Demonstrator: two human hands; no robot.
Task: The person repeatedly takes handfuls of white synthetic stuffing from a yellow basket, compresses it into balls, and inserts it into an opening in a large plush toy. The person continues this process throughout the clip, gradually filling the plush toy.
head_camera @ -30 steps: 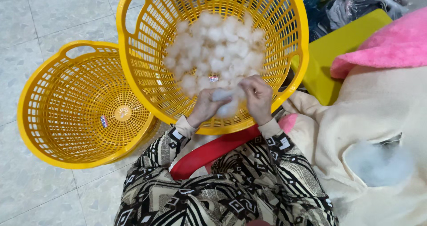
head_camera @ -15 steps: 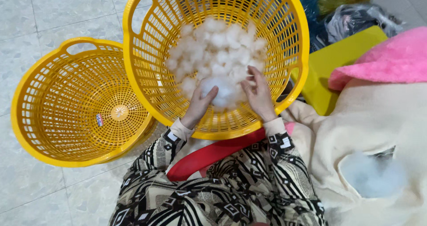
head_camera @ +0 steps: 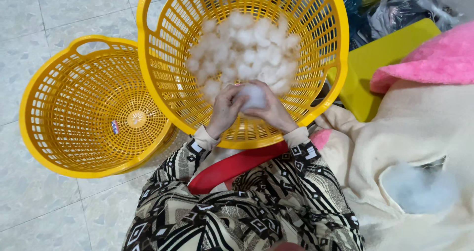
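A yellow plastic basket (head_camera: 326, 48) tilts toward me and holds a heap of white fluffy stuffing clumps (head_camera: 244, 46). Both my hands are inside it at the near rim. My left hand (head_camera: 224, 110) and my right hand (head_camera: 274, 113) together grip one white clump of stuffing (head_camera: 254, 97) between them, fingers curled around it. My patterned black-and-cream sleeves run down to my lap.
A second yellow basket (head_camera: 59, 127), holding nothing, lies on the tiled floor at the left. At the right lie a cream plush fabric (head_camera: 414, 132) with stuffing showing through a hole (head_camera: 419, 189), a pink fabric (head_camera: 434, 58), a yellow-green block (head_camera: 380, 53) and dark plastic bags (head_camera: 405, 11).
My hands have closed in around one clump of stuffing and drawn it toward the near rim. The view has shifted a little.
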